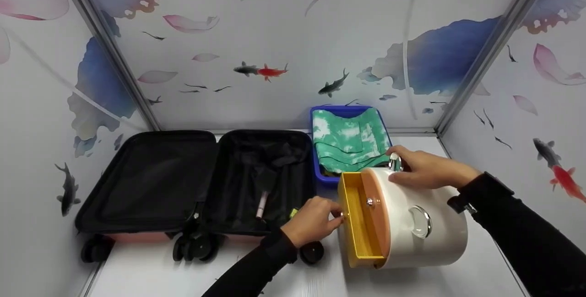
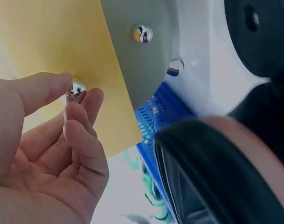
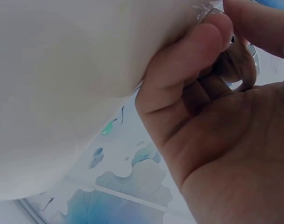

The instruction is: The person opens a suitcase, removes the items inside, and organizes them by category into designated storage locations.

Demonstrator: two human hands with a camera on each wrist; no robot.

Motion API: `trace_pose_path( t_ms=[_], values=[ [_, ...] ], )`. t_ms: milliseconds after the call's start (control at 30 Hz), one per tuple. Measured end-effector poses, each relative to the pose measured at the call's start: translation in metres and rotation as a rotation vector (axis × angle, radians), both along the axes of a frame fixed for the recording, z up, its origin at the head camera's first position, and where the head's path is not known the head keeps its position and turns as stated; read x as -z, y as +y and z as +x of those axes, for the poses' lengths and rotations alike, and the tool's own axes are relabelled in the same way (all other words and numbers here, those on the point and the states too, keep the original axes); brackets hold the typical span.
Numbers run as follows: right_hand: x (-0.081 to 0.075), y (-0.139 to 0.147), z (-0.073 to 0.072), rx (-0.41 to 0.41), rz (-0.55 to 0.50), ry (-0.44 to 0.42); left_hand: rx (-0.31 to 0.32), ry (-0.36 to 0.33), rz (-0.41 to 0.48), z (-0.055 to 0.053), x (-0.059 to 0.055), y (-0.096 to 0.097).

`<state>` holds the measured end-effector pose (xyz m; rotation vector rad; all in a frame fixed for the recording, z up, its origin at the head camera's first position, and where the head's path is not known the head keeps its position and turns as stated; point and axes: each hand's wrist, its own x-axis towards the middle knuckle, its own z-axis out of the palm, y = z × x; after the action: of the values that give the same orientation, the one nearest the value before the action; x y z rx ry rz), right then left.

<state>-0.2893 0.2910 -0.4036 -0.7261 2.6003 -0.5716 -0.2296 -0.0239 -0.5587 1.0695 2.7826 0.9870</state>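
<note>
A white rounded storage box (image 1: 435, 233) with an orange front (image 1: 382, 224) stands at the right in the head view. Its yellow drawer (image 1: 366, 257) is pulled out toward the left. Thumb and fingertips of my left hand (image 1: 311, 221) pinch the small shiny knob (image 2: 77, 91) on the drawer front. A second knob (image 2: 142, 33) shows on the box's front. My right hand (image 1: 425, 169) grips a chrome handle (image 1: 394, 162) on the far side of the box; in the right wrist view its fingers curl at the handle, against the white shell.
An open black-lined suitcase (image 1: 151, 182) lies at the left, holding a pink tube (image 1: 262, 204) in its right half. Behind the box stands a blue basket (image 1: 316, 150) with folded green-and-white cloth (image 1: 348, 137). Suitcase wheels (image 1: 312, 253) jut out near my left wrist. Printed panels enclose the table.
</note>
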Motion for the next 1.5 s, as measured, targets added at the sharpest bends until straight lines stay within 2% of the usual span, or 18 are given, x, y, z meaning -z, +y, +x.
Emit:
trace_pose_path(
  t_ms=[433,633,933,1067,1200,1367,1500],
  values=[
    [-0.001,0.001,0.000,0.016,0.006,-0.020,-0.038,-0.043,0.007,0.002,-0.001,-0.034],
    [0.000,0.000,0.000,0.015,0.011,-0.018,-0.061,-0.040,-0.007,0.004,-0.003,-0.041],
    [0.002,0.001,0.000,0.014,0.011,0.002,-0.042,-0.055,-0.016,0.000,-0.004,-0.049],
    [0.002,0.001,0.000,0.013,0.005,0.004,-0.059,-0.057,-0.041,-0.007,-0.009,-0.059],
    [0.002,0.000,0.000,0.012,0.001,0.006,-0.118,-0.077,-0.090,-0.023,-0.013,-0.077],
    [0.002,0.000,0.001,0.013,0.002,-0.003,-0.214,-0.197,-0.213,-0.047,-0.013,-0.107],
    [0.002,0.001,0.001,0.010,-0.002,-0.002,-0.285,-0.280,-0.336,-0.063,-0.008,-0.127]
  ],
)
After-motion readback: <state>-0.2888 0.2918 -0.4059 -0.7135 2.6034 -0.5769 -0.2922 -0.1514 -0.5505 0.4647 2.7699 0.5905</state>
